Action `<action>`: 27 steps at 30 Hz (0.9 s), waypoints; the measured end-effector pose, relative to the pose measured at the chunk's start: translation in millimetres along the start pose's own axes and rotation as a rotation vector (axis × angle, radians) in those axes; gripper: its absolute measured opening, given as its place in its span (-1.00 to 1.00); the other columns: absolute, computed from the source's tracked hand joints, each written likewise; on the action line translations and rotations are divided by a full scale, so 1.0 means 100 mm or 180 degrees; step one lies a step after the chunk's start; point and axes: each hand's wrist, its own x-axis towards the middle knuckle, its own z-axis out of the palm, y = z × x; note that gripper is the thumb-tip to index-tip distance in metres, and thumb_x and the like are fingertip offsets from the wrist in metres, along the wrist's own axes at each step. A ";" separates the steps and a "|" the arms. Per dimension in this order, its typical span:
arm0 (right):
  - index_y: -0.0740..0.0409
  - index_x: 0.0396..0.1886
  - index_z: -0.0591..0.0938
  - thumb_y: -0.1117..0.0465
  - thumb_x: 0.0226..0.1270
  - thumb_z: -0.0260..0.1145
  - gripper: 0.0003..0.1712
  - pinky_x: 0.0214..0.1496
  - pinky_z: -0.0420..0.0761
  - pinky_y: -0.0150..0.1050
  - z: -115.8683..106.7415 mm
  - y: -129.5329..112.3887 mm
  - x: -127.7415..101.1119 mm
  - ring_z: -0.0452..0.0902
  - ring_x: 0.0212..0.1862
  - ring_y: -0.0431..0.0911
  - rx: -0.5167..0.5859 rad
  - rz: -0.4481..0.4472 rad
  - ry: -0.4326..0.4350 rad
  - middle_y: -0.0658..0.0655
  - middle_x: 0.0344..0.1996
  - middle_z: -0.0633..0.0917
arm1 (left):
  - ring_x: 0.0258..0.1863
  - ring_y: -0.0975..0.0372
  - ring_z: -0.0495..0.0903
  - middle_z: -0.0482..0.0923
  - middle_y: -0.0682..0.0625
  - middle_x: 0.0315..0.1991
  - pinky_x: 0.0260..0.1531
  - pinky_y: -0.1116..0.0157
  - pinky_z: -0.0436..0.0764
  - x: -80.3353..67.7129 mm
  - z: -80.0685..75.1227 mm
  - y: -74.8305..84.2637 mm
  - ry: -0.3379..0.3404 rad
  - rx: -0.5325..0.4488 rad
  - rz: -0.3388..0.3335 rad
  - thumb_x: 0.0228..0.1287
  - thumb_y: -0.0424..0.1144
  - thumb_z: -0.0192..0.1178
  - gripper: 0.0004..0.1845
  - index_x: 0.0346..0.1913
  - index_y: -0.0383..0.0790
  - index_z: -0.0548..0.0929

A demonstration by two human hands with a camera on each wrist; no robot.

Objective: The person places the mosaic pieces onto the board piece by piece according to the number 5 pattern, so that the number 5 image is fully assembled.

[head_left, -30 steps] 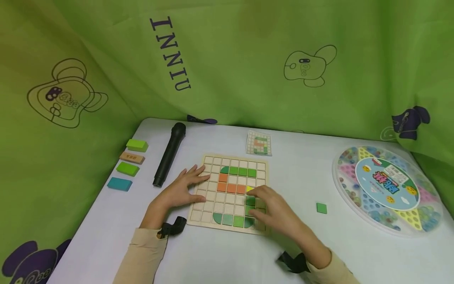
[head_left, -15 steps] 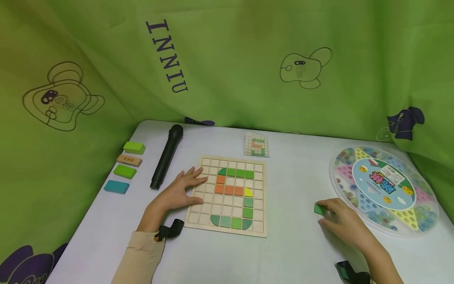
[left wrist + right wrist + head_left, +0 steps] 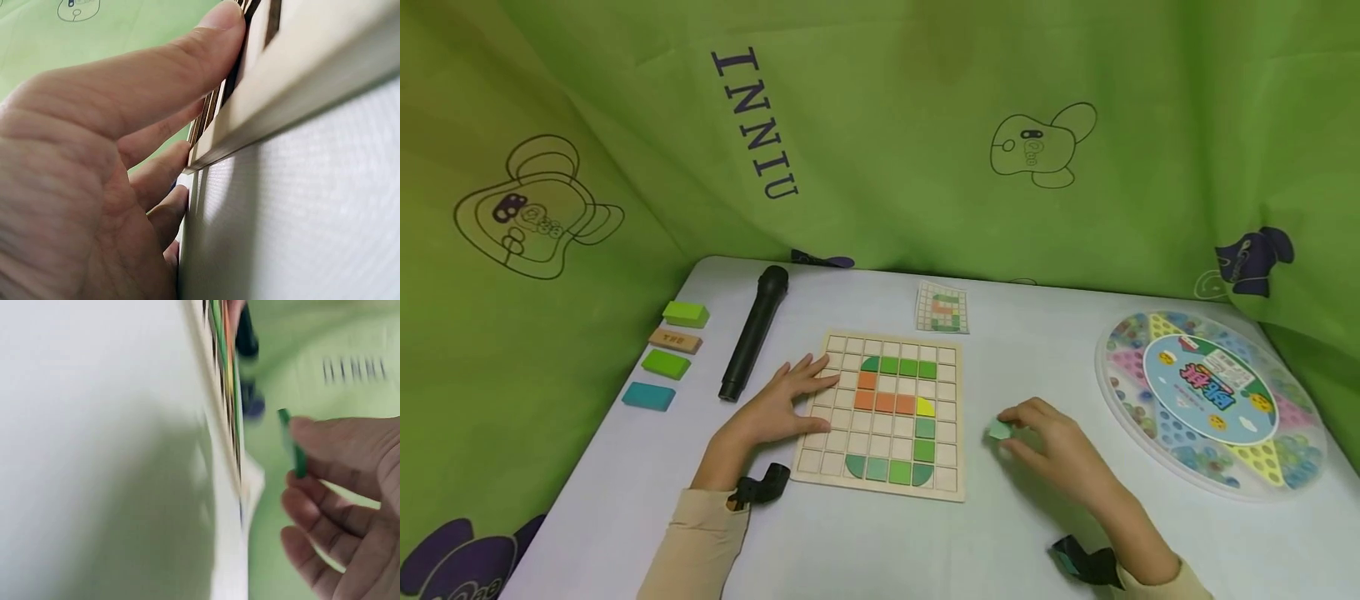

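Green tile (image 3: 998,429) sits pinched in the right hand (image 3: 1060,454) just off the puzzle board's (image 3: 951,492) right edge; left hand (image 3: 775,408) lies flat on its left edge. Curtain (image 3: 880,125) reads "INNIU".

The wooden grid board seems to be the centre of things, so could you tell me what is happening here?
A person is filling the wooden grid board with coloured tiles. The left hand rests flat on its left edge. The right hand pinches a small green tile just right of the board, above the white table.
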 end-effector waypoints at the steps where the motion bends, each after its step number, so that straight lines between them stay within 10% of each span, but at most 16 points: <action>1: 0.10 -0.16 0.66 0.26 0.04 0.47 -0.69 -0.21 0.65 -0.23 0.07 -0.09 0.06 0.58 -0.23 -0.17 0.0110 -0.0081 -0.0009 -0.06 -0.25 0.63 | 0.51 0.00 -0.14 0.04 -0.02 0.49 0.46 -0.06 -0.25 0.00 0.00 0.00 -0.0002 0.0004 -0.0001 -0.07 0.06 0.44 -0.17 0.33 -0.05 0.42; 12: 0.06 -0.13 0.70 0.12 0.18 0.39 -0.74 -0.20 0.56 -0.40 0.77 -0.96 0.65 0.48 -0.25 -0.25 0.0513 -0.0401 -0.0805 -0.09 -0.25 0.60 | 0.50 -0.03 -0.13 0.06 -0.05 0.49 0.45 -0.11 -0.25 0.00 -0.01 -0.01 -0.0009 0.0008 0.0067 -0.04 0.07 0.42 -0.19 0.33 -0.05 0.42; 27: 0.07 -0.12 0.68 0.12 0.20 0.37 -0.74 -0.25 0.52 -0.47 0.90 -1.06 0.75 0.42 -0.30 -0.28 0.0363 -0.0412 -0.0993 -0.07 -0.28 0.59 | 0.50 -0.04 -0.13 0.05 -0.06 0.49 0.44 -0.13 -0.24 -0.01 -0.01 0.01 -0.0012 -0.0007 0.0061 -0.04 0.07 0.42 -0.19 0.33 -0.05 0.42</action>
